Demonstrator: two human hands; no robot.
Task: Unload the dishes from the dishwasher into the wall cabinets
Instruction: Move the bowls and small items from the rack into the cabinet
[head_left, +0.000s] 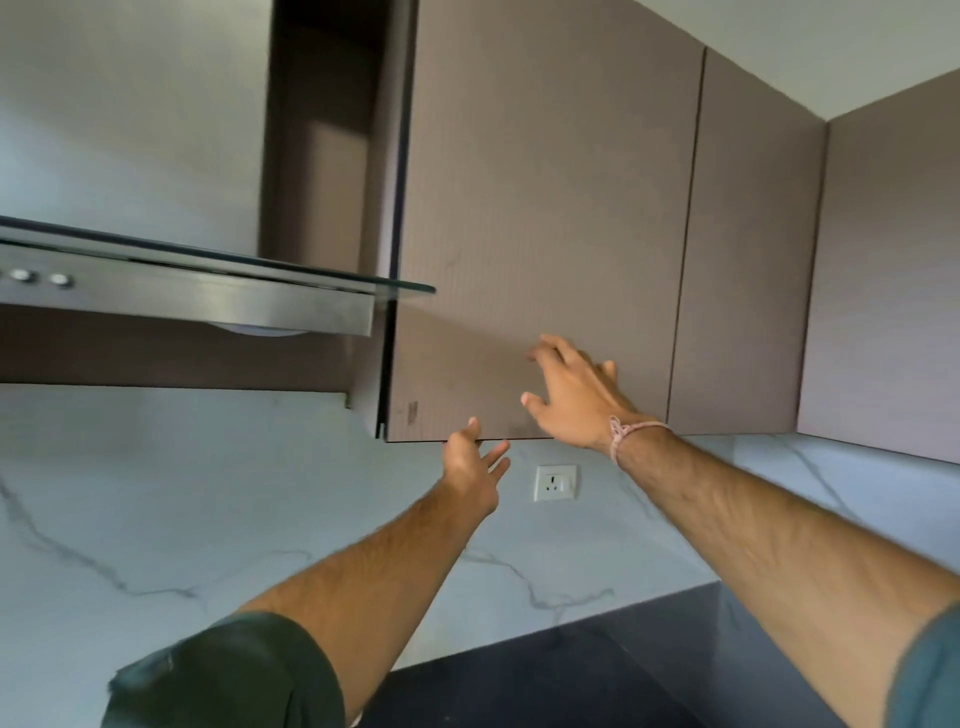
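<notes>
1. Both arms were stretched up toward the wall cabinet door (545, 208), a flat brownish panel with no handle that looked closed or nearly so.
2. The left hand (475, 467) sat right at the door's bottom edge, fingers loosely spread, thumb tip up against the edge. Nothing gripped in it.
3. The right hand (571, 395) was open too, fingers fanned over the lower part of the door face. Couldn't tell if it was actually pressing on it. It was empty, with a pink thread bracelet (631, 434) on that wrist.
4. No dishes showed anywhere.
5. A range hood (208, 291) hung to the left of the cabinet, and a wall socket (555, 482) sat on the marble backsplash (208, 493) just below the hands.
</notes>
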